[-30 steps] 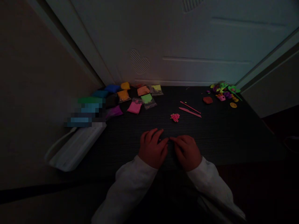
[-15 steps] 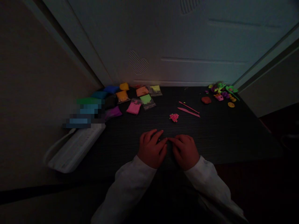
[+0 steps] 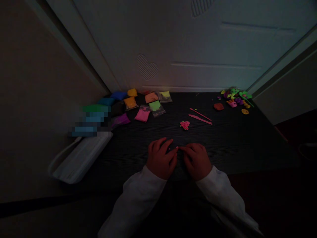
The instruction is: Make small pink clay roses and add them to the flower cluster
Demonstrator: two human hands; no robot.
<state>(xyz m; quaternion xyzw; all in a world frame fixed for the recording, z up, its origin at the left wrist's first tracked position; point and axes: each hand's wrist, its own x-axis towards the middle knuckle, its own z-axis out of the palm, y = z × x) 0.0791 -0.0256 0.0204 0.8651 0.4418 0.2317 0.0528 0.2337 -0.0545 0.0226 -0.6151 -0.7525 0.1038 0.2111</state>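
Holding left hand (image 3: 161,158) loosely spread and right hand (image 3: 197,162) half-curled beside a tiny pink bit (image 3: 177,147), at seven o'clock from the pink cluster (image 3: 185,125). Cannot tell whether gripping it with either.

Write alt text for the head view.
A person's left hand and right hand hold their fingertips close together over a dark tabletop, at what looks like a tiny pink bit. Beyond lie a cluster of small pink pieces and two pink tools, with colourful packets back left and small colourful shapes back right.
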